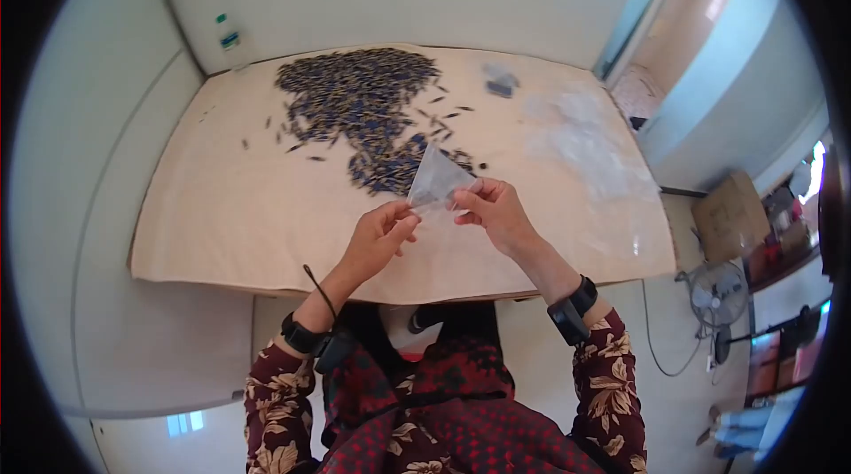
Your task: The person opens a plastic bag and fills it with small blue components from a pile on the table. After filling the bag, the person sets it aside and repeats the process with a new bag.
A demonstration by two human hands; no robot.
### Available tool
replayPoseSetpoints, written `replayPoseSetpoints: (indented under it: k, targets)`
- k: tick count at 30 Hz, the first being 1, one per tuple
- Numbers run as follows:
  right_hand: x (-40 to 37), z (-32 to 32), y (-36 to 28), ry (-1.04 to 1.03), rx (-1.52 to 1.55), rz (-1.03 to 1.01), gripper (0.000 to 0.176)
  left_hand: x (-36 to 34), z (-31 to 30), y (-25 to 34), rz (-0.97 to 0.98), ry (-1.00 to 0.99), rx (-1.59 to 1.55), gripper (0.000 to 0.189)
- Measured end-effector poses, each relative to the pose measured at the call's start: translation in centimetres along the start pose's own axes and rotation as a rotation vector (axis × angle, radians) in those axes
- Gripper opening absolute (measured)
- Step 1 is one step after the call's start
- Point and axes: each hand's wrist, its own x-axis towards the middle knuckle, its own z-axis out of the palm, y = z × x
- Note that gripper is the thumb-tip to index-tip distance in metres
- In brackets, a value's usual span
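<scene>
A small clear plastic bag (436, 174) is held up between my two hands, over the near part of the table. My left hand (379, 235) pinches its lower left corner between thumb and fingers. On the other side, my right hand (498, 212) grips the right corner, fingers closed on the plastic. Behind the bag lies a big heap of small dark pieces with yellowish marks (355, 93), which spreads down toward my hands. What exactly these pieces are is too small to tell. Whether anything is inside the bag I cannot make out.
Many clear plastic bags (589, 141) lie in a loose pile on the right of the cloth-covered table (257, 235). A filled bag (501, 81) sits at the back. A bottle (229, 38) stands at the back left corner. A fan (716, 292) and a cardboard box (731, 215) are on the right.
</scene>
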Motion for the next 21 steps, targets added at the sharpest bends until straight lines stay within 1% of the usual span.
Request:
replayPoseSetpoints:
  k: [2,3,4,7,8,11,12,15,16,19,20,21]
  targets:
    - [-0.5,1.2,0.5,-0.069,0.03,0.035,0.013,-0.9,0.2,0.6,0.046,0.07,-0.232,0.053]
    - [0.6,3.6,1.6,-0.103,0.057,0.036,0.015,-1.7,-2.3,0.3,0.079,0.102,-0.327,0.053]
    - [0.7,4.0,1.8,-0.121,0.061,0.046,0.015,-2.3,-2.8,0.3,0.073,0.122,-0.328,0.053]
    - [1.3,4.9,2.0,-0.288,-0.064,0.052,0.017,-3.5,-3.8,0.3,0.06,0.125,-0.504,0.05]
    - [1.4,5.2,2.1,-0.297,-0.066,0.057,0.017,-3.9,-4.1,0.2,0.06,0.135,-0.508,0.05]
    - [1.9,6.1,2.2,-0.315,-0.244,0.021,0.018,-4.9,-5.3,0.3,0.087,0.151,-0.64,0.046]
    - [1.9,6.3,2.2,-0.319,-0.244,0.026,0.018,-5.2,-5.6,0.4,0.085,0.157,-0.643,0.046]
    - [1.6,6.8,1.7,-0.318,-0.325,0.051,0.019,-6.1,-6.4,0.8,0.095,0.179,-0.605,0.036]
    - [1.4,6.9,1.4,-0.321,-0.327,0.055,0.019,-6.2,-6.7,0.4,0.094,0.182,-0.609,0.036]
    - [0.7,7.4,0.7,-0.318,-0.2,0.098,0.022,-6.6,-7.5,-1.1,0.074,0.204,-0.501,0.017]
    - [0.7,7.4,0.7,-0.32,-0.201,0.103,0.022,-6.6,-7.4,-1.1,0.071,0.207,-0.505,0.017]
    - [0.7,7.3,0.6,-0.328,-0.181,0.105,0.025,-6.5,-7.3,-1.0,0.07,0.252,-0.456,0.014]
